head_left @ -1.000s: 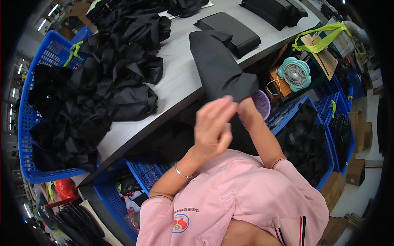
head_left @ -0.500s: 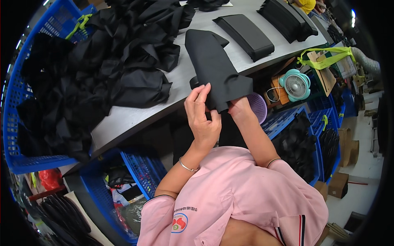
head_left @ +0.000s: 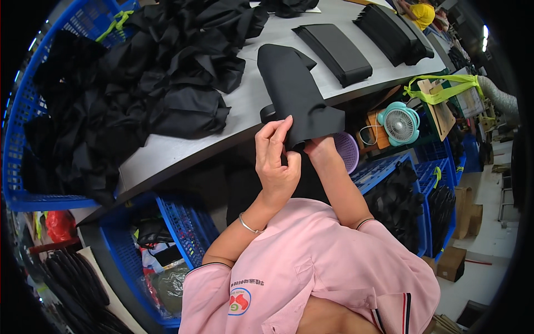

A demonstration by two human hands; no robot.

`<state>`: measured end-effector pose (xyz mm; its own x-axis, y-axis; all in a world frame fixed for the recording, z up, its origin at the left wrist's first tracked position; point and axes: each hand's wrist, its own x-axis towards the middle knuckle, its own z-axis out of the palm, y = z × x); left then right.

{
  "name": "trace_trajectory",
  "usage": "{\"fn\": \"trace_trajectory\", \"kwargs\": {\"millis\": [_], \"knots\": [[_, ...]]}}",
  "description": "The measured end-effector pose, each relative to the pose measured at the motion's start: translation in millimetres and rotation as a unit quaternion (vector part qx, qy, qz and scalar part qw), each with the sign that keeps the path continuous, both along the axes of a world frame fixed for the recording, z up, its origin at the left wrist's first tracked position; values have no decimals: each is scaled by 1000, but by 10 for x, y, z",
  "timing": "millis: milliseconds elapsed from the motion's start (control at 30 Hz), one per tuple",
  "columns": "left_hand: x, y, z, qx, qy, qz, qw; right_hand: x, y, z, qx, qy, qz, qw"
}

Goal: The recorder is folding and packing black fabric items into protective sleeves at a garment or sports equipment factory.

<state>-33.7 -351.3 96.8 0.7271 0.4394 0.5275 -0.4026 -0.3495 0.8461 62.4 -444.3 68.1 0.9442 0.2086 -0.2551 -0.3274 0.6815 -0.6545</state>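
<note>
A long black fabric piece is lying across the front edge of the grey worktable, its far end resting on the tabletop and its near end hanging just over the edge. The left hand is pinching that near corner between thumb and fingertips, the fingers curling closed on the cloth. The right hand is gripping the same end from beneath, mostly hiding under the fabric, so how tightly it is closing cannot be told. Just to the left, a loose heap of black cloth pieces is spreading over the table and into a blue plastic crate. Farther back, two neat stacks of folded black pieces are sitting well apart from the hands. Below the table edge, a purple basket is showing beside the right wrist, with a small teal fan near it and more blue crates underneath.
</note>
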Motion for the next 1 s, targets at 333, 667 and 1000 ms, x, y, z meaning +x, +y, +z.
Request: {"fn": "trace_trajectory", "kwargs": {"millis": [333, 667, 1000], "knots": [[45, -233, -86, 35, 1, -19, 999, 71, -241, -52, -27, 4, -32, 999], [93, -237, -150, -56, 20, -30, 998, 169, -85, -121, -93, -14, -67, 993], [391, 197, -943, -363, 211, -24, 907, 450, -130, -125, -592, -448, 145, 654]]}}
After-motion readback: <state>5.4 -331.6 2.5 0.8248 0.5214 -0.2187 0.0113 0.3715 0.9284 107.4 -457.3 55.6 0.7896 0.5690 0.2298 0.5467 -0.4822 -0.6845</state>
